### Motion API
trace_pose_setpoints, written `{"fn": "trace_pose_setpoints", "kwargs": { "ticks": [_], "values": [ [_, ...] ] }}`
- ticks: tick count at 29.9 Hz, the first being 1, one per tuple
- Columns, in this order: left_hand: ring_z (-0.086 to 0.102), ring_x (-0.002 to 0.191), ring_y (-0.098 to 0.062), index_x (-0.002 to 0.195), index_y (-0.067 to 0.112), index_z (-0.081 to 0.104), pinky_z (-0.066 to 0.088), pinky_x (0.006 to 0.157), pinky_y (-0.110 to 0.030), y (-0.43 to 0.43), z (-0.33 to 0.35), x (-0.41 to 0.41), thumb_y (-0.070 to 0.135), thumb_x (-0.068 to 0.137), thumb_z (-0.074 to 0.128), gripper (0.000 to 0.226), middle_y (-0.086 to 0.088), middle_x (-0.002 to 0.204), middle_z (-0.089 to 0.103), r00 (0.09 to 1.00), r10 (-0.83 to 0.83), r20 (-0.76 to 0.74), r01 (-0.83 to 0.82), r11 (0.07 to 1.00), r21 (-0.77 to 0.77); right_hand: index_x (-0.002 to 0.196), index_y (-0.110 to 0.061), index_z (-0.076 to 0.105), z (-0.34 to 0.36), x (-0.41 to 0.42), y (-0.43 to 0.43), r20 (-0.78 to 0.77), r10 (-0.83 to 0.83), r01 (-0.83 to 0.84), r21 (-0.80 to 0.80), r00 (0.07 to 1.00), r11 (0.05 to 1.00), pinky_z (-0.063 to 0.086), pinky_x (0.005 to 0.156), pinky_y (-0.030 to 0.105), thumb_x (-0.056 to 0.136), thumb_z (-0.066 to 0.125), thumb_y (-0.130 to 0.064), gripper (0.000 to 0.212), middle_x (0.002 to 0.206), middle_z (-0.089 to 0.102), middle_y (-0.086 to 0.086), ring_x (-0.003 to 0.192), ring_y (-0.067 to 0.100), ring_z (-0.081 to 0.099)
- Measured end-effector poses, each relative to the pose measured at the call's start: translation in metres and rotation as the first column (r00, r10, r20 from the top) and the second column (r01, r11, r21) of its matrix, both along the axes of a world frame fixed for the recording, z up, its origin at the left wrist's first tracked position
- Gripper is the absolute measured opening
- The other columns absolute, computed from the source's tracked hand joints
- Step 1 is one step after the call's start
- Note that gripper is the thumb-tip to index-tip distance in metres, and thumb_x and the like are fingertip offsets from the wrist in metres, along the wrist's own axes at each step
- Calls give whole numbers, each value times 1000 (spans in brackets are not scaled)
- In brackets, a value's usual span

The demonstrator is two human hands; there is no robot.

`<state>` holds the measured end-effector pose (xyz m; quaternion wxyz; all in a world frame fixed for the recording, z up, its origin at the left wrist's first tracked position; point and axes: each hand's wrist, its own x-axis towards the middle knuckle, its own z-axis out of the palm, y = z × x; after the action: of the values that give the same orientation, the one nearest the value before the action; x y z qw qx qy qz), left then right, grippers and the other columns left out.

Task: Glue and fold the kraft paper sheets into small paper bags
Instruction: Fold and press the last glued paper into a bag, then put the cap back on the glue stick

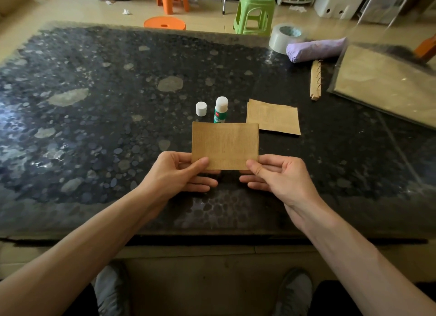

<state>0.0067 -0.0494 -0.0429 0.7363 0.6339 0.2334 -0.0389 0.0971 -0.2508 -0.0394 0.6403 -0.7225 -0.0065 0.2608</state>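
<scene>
Paper first: the kraft sheet (225, 146) is held over the tabletop (94, 138), its lower corners pinched in the grip of the left hand (179, 174) and the right hand (276, 176). It looks light, limp and easily creased, so the edges are best for holding. At twelve o'clock the uncapped glue stick (220, 110) and its cap (201, 108) crowd it, and a spare sheet (273, 116) lies at two.

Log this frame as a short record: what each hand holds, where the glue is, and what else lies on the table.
held item: kraft sheet, held up over the table
left hand: pinches the sheet's lower left corner
right hand: pinches its lower right corner
glue stick: upright, uncapped, partly hidden behind the sheet
cap: standing apart, left of the glue stick
second kraft piece: flat on the table, to the right
far right: tape roll, purple bundle
</scene>
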Motion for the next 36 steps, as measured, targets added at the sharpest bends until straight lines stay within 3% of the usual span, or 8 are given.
{"fn": "trace_pose_setpoints", "kwargs": {
  "ticks": [7, 13, 21, 24, 27, 30, 33, 36],
  "values": [
    [77, 83, -26, 106, 10, 76, 64, 72, -29, -13, 0, 13, 30, 97, 64, 26, -7, 94, 79, 999, 4, 44, -10, 992, 122, 108, -19, 75, 4, 20, -24, 36, -177, 179, -48, 984, 983, 61, 73, 26, 100, 69, -19, 10, 90, 80, 2, 82, 15, 78],
    [76, 82, -23, 108, 12, 76, 63, 72, -28, -25, 4, 36, 31, 100, 62, 25, -4, 94, 79, 993, 48, 104, -62, 990, 129, 100, -29, 71, 4, 51, -32, 76, -447, 449, -22, 891, 893, 59, 69, 22, 102, 67, -25, 6, 88, 79, -3, 79, 9, 77],
    [75, 80, -19, 109, 13, 75, 62, 72, -29, -42, 3, 52, 33, 99, 62, 26, -5, 95, 79, 992, 28, 124, -41, 994, 104, 117, -24, 69, -1, 83, -15, 126, -475, 483, -46, 871, 874, 58, 70, 22, 104, 64, -25, 15, 93, 75, -6, 76, 6, 75],
    [75, 80, -20, 108, 14, 76, 62, 71, -28, -40, -1, 51, 32, 99, 63, 24, -5, 94, 79, 990, 31, 135, -48, 991, 123, 126, -22, 68, -3, 93, -9, 193, -465, 492, -125, 864, 862, 58, 76, 25, 102, 67, -29, 25, 98, 74, -6, 77, 7, 73],
    [75, 82, -21, 108, 15, 76, 61, 71, -29, -32, -4, 49, 30, 99, 64, 21, -5, 94, 79, 988, 38, 147, -58, 989, 139, 140, -23, 60, -9, 100, -8, 301, -457, 533, -265, 837, 803, 48, 84, 27, 97, 72, -37, 47, 122, 65, -2, 100, 10, 63],
    [75, 84, -21, 109, 17, 76, 61, 73, -30, -23, -6, 46, 27, 98, 66, 18, -4, 94, 79, 985, 56, 162, -82, 984, 158, 138, -28, 56, -12, 95, -2, 414, -375, 520, -325, 829, 790, 47, 86, 26, 95, 75, -34, 48, 122, 56, -3, 106, 12, 58],
    [76, 84, -20, 110, 19, 75, 61, 73, -31, -15, -9, 43, 25, 98, 66, 16, -4, 91, 78, 980, 74, 185, -113, 971, 209, 127, -32, 60, -11, 86, 12, 505, -182, 386, -335, 844, 860, 46, 74, 15, 93, 78, -30, 39, 117, 57, -5, 90, 5, 61],
    [76, 86, -17, 111, 21, 75, 61, 72, -29, -5, -9, 36, 25, 98, 67, 15, -2, 93, 78, 976, 84, 200, -132, 961, 241, 126, -33, 62, -12, 74, 32, 501, 25, 171, -342, 865, 924, 47, 71, 13, 88, 83, -35, 43, 114, 61, -12, 89, 1, 64]
  ]
}}
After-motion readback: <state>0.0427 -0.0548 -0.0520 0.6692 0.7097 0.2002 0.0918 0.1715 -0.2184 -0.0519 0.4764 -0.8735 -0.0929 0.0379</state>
